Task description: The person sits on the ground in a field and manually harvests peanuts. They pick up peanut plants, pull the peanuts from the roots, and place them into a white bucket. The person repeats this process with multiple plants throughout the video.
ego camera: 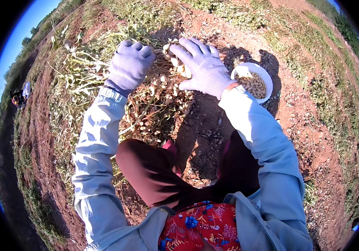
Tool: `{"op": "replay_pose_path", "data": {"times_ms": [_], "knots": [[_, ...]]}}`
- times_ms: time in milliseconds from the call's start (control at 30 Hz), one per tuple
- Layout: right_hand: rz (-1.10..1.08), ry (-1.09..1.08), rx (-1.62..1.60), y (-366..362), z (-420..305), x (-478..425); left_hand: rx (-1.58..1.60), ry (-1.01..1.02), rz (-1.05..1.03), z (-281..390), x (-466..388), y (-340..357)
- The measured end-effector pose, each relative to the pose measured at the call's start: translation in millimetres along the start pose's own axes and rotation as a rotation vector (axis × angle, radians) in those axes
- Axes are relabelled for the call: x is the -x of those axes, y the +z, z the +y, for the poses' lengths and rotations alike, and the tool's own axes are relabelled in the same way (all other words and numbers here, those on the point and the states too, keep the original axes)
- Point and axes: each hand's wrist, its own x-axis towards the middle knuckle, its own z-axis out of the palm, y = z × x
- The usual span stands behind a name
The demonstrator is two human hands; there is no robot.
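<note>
My left hand [131, 65], in a pale lilac knit glove, is closed around the stems of pulled peanut plants [87, 67], whose leafy ends lie to its left. My right hand [200, 66], gloved alike, has its fingers spread over a cluster of peanut pods [179, 66] at the root end of the bunch; its palm side is hidden. More pods and roots [160, 103] lie heaped below the hands. Just right of my right wrist, a white bowl [269, 82] stands on the soil, partly filled with unshelled peanuts [253, 85].
Reddish soil [295, 108] with scattered dry bits surrounds my bent legs [148, 172]. Rows of cut plants [333, 103] run along the right. More plants lie beyond the hands. A small multicoloured pile [21, 95] sits far off at the left.
</note>
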Motion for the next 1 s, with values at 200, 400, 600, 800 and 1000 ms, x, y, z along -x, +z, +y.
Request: {"op": "replay_pose_path", "data": {"times_ms": [200,400,600,800,1000], "knots": [[0.068,0.238,-0.215,26,12,-21,0.040,-0.108,-0.173,-11,-23,-2],[-0.132,0.574,-0.683,89,57,25,0.734,-0.535,0.014,87,-25,10],[-0.088,0.545,-0.913,106,62,20,1.234,-0.519,-1.032,119,56,106],[-0.226,0.586,-1.160,89,85,22,1.796,-0.965,-0.523,92,43,97],[0.198,0.462,-1.266,19,70,9,2.119,-0.971,0.299,81,-3,72]]}}
